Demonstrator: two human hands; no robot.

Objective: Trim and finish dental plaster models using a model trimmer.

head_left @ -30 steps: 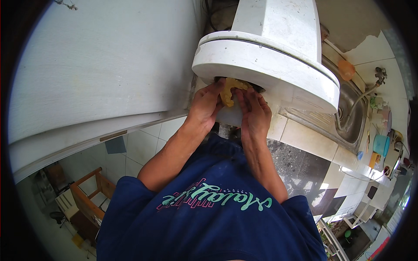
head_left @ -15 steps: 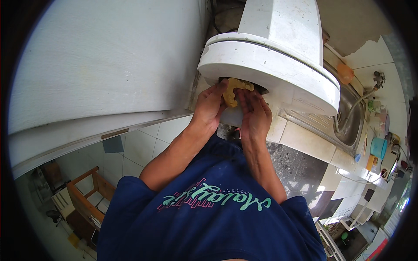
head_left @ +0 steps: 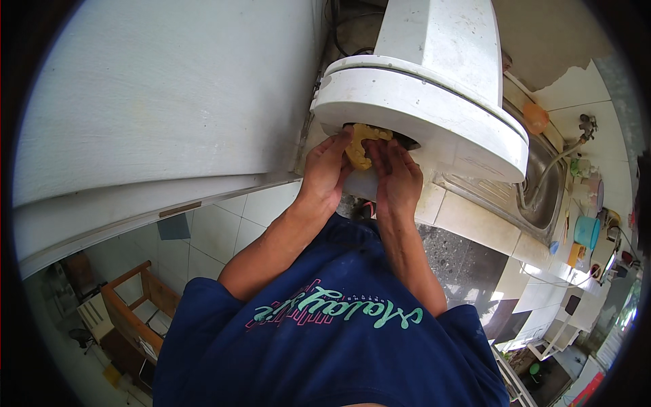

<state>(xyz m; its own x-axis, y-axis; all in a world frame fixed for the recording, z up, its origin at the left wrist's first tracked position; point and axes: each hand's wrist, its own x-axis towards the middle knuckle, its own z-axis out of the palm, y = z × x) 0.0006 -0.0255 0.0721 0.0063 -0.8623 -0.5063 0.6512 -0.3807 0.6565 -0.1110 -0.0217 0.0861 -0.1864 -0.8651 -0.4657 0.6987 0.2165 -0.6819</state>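
Observation:
A yellow, horseshoe-shaped dental cast (head_left: 359,156) with a bumpy rim is held between my hands, just under the front edge of a white machine housing (head_left: 420,102). My left hand (head_left: 325,169) grips its left side, thumb on top. On the other side my right hand (head_left: 400,178) has its fingers closed at the cast's right arm and inner curve. A dark opening (head_left: 405,141) shows in the housing's underside right behind the cast. The fingertips beneath the cast are hidden.
Right of the housing is a steel sink (head_left: 542,193) with a ribbed drainboard and a tap hose (head_left: 559,159). A large white panel (head_left: 169,102) stands close on my left. A turquoise cup (head_left: 585,232) sits past the sink, and a wooden frame (head_left: 135,305) is at lower left.
The cast and both hands stay in nearly the same place under the housing. The whole view has shifted very slightly.

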